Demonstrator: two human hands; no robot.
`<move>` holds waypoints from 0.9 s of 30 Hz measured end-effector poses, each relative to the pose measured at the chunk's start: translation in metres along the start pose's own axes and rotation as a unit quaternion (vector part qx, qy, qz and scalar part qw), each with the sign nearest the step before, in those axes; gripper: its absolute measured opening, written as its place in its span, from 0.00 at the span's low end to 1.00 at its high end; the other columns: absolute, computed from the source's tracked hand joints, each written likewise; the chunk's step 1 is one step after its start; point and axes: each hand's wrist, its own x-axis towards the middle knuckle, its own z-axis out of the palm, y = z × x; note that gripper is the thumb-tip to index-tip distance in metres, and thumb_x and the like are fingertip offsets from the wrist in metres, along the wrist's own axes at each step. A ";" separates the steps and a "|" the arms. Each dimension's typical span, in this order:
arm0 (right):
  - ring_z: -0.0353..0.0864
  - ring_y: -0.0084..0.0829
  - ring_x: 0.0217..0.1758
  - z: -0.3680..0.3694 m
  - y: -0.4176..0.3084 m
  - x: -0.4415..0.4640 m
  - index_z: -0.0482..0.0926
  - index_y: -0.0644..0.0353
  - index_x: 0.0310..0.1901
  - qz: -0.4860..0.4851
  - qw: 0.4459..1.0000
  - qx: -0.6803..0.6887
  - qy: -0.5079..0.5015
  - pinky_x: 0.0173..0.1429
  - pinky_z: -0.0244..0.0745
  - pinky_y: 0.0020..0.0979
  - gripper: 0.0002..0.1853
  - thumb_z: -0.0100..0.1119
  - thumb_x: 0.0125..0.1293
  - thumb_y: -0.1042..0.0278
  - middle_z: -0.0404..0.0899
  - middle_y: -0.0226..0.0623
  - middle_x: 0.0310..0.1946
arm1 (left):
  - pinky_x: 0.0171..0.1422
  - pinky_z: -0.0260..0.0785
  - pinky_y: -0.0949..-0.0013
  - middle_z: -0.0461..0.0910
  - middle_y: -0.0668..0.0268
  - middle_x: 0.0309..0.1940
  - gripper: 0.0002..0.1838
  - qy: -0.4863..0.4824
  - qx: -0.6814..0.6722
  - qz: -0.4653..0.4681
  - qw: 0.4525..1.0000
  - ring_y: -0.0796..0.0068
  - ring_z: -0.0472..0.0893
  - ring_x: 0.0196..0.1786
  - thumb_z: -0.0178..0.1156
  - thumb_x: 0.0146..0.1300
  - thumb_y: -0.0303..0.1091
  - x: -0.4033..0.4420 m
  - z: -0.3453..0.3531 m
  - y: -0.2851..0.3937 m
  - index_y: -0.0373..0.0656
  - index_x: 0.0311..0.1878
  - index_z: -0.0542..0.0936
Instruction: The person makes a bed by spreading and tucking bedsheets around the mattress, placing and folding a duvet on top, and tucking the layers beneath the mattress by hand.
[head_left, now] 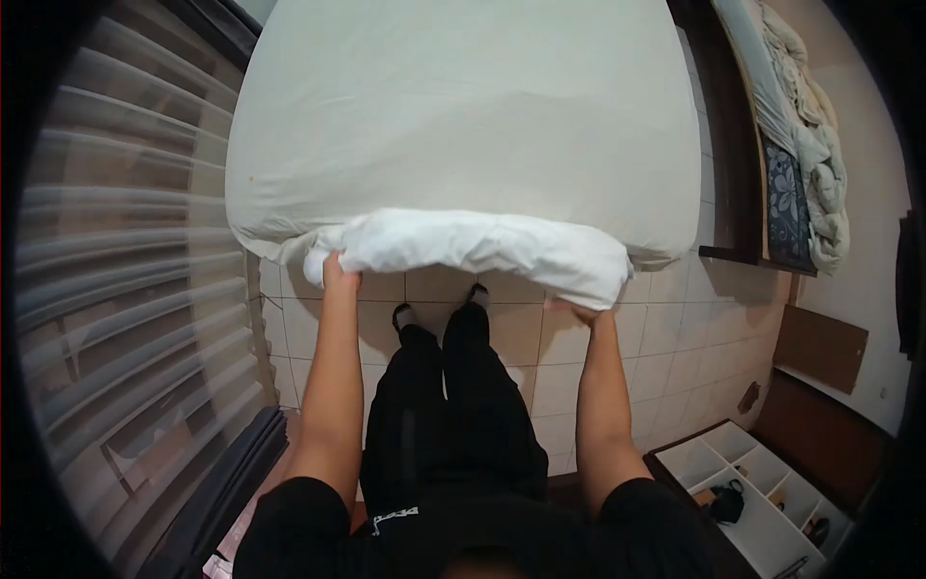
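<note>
A white pillow (482, 243) stretches between my two hands at the near edge of the bed. My left hand (341, 272) is closed on its left end, and my right hand (588, 313) grips its lower right corner, with some fingers hidden behind the fabric. The cloth sags slightly in the middle. Just beyond it lies the mattress (463, 116), covered by a pale fitted sheet with light wrinkles near its front corners. Whether the pillow touches the mattress edge, I cannot tell.
Sheer curtains (135, 251) hang along the left side. A second bed with a rumpled comforter (820, 145) stands at the right. Light floor tiles (666, 338) lie around my feet. A white compartment shelf (762, 492) holding several small items sits at the lower right.
</note>
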 end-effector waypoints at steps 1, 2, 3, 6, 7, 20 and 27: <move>0.67 0.32 0.60 0.005 -0.001 -0.008 0.62 0.53 0.66 0.058 0.994 -0.058 -0.069 0.70 0.60 0.41 0.50 0.79 0.38 0.68 0.69 0.34 0.60 | 0.66 0.64 0.50 0.70 0.54 0.60 0.25 -0.003 -0.023 0.008 1.000 0.51 0.71 0.61 0.39 0.67 0.42 -0.017 -0.012 -0.003 0.40 0.63 0.67; 0.67 0.32 0.60 0.017 0.008 -0.015 0.62 0.53 0.66 0.055 0.994 -0.057 -0.070 0.70 0.60 0.41 0.50 0.79 0.38 0.68 0.69 0.34 0.60 | 0.67 0.62 0.49 0.70 0.55 0.61 0.25 -0.006 -0.046 0.016 0.999 0.51 0.70 0.62 0.39 0.67 0.44 -0.040 -0.022 -0.006 0.41 0.63 0.66; 0.66 0.36 0.62 0.033 0.019 -0.021 0.62 0.52 0.66 -0.004 0.976 0.174 -0.130 0.69 0.60 0.42 0.46 0.76 0.43 0.59 0.68 0.35 0.61 | 0.68 0.61 0.49 0.69 0.56 0.62 0.27 -0.027 -0.057 0.015 0.998 0.51 0.69 0.63 0.38 0.68 0.46 -0.064 -0.030 -0.008 0.43 0.65 0.65; 0.66 0.40 0.64 0.057 0.015 -0.020 0.64 0.51 0.65 -0.079 0.858 0.499 -0.092 0.70 0.60 0.44 0.42 0.72 0.50 0.48 0.68 0.36 0.62 | 0.70 0.56 0.48 0.66 0.60 0.65 0.31 -0.045 -0.040 -0.010 0.998 0.51 0.66 0.66 0.37 0.67 0.55 -0.143 -0.044 -0.004 0.46 0.68 0.62; 0.66 0.39 0.64 0.063 0.009 -0.018 0.64 0.52 0.65 -0.095 0.799 0.594 0.002 0.70 0.59 0.45 0.42 0.70 0.51 0.45 0.68 0.36 0.62 | 0.70 0.58 0.49 0.67 0.59 0.65 0.32 -0.076 -0.005 -0.047 0.996 0.52 0.67 0.65 0.40 0.67 0.54 -0.151 -0.055 -0.004 0.45 0.68 0.62; 0.67 0.44 0.64 0.044 0.053 0.087 0.65 0.56 0.63 0.039 0.766 0.627 0.135 0.71 0.57 0.48 0.36 0.63 0.58 0.44 0.69 0.40 0.62 | 0.65 0.65 0.56 0.73 0.57 0.58 0.27 -0.088 0.049 0.018 0.995 0.57 0.73 0.59 0.53 0.63 0.45 -0.109 -0.088 -0.006 0.40 0.61 0.67; 0.60 0.42 0.69 0.110 0.175 0.064 0.61 0.56 0.66 -0.009 0.819 0.572 -0.046 0.71 0.55 0.49 0.37 0.63 0.58 0.52 0.62 0.38 0.67 | 0.71 0.54 0.51 0.59 0.57 0.68 0.37 -0.314 -0.092 0.031 0.945 0.52 0.62 0.67 0.47 0.64 0.54 -0.162 -0.033 0.007 0.42 0.70 0.56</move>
